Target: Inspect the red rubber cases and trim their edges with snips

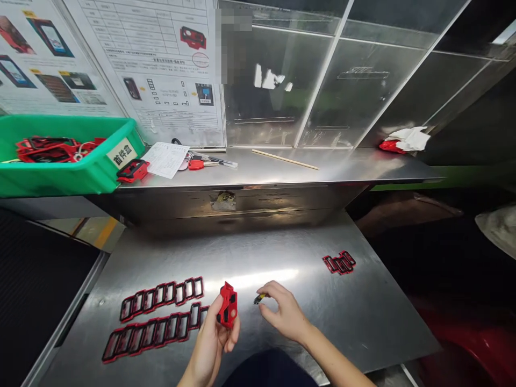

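Observation:
My left hand (pixel 212 341) holds a red and black plastic part (pixel 228 306) upright between thumb and fingers, above the metal table (pixel 258 269). To its right, my right hand (pixel 284 312) pinches a small yellow and black piece (pixel 260 298) between thumb and index finger; what the piece is cannot be made out. The two hands are apart. Left of my left hand lie two rows of red and black frames, an upper row (pixel 160 295) and a lower row (pixel 149 336), partly hidden behind that hand. A smaller group of such frames (pixel 339 262) lies at the table's right.
On the raised shelf (pixel 342 166) stand a green bin (pixel 60 180) of red parts, a single red part (pixel 133 170), a paper slip (pixel 166 159), keys (pixel 196 164), pens (pixel 220 161) and a thin wooden stick (pixel 285 159). White crumpled paper (pixel 413 138) lies far right.

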{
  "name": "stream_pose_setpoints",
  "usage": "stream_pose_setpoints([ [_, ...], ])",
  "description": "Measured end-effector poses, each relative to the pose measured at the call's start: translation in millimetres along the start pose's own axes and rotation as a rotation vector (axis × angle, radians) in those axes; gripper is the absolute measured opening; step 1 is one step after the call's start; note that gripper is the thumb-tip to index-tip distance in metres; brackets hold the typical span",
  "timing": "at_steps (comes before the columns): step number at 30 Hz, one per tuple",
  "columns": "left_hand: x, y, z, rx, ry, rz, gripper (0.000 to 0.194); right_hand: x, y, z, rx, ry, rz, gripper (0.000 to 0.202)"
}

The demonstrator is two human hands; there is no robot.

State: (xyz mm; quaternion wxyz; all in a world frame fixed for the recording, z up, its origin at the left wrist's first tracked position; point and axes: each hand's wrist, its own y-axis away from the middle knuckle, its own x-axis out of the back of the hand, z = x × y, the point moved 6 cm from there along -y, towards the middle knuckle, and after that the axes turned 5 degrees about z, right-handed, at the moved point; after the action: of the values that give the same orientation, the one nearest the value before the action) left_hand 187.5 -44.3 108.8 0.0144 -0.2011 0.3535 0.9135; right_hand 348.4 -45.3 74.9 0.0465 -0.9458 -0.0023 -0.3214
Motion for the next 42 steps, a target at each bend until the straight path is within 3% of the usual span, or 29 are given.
stream_pose_setpoints([
  [6, 3.7, 13, 0, -0.044, -0.026, 0.024, 0.056, 58, 0, -89, 0.282, -0.221, 0.247, 0.026],
  [11, 12.6, 12, -8, -0.014, -0.094, 0.103, 0.058, 59, 4, -131, 0.499, -0.295, 0.219, 0.03],
  [19, 19.4, 18, -10, 0.057, 0.002, 0.237, 0.047, 47, 0, -142, 0.571, -0.257, 0.047, 0.034],
  [23, 22.7, 16, -14, 0.116, 0.03, 0.263, 0.052, 47, -3, -146, 0.596, -0.243, 0.012, 0.034],
  [36, 27.5, 12, -24, 0.131, -0.045, 0.21, 0.046, 41, -5, -146, 0.577, -0.18, -0.078, 0.022],
  [42, 26.9, 10, -23, 0.092, -0.045, 0.227, 0.042, 39, -6, -145, 0.575, -0.226, -0.05, 0.018],
])
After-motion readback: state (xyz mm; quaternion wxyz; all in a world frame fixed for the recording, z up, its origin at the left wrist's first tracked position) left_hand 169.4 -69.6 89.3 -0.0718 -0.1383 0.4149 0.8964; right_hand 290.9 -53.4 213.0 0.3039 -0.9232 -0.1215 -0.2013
